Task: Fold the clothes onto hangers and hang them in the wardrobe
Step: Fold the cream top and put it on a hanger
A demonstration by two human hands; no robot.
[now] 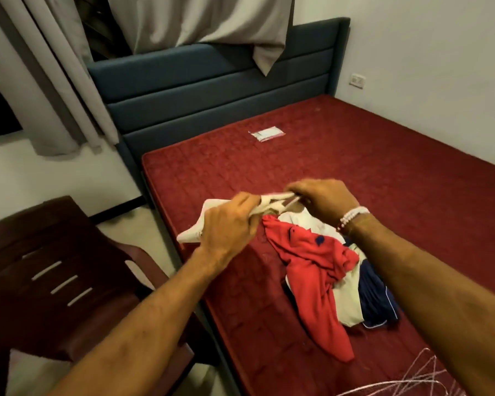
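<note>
Left hand (229, 221) bunches the cream garment (192, 235) in curled fingers. Right hand (323, 198) pinches its stretched edge close beside, both raised over the near-left edge of the mattress (355, 167); I read this as hunting an opening to straighten before folding. Remaining clothes lie heaped below the hands, red shirt (312, 270) on top, with what I take for wire hangers (423, 378) near; no wardrobe in view.

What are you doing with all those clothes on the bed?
A person is sorting clothes at the bed. The left hand and the right hand both grip a cream garment, held up above the red mattress. A red shirt and dark blue shorts lie in a heap on the mattress, not yet hung.
</note>
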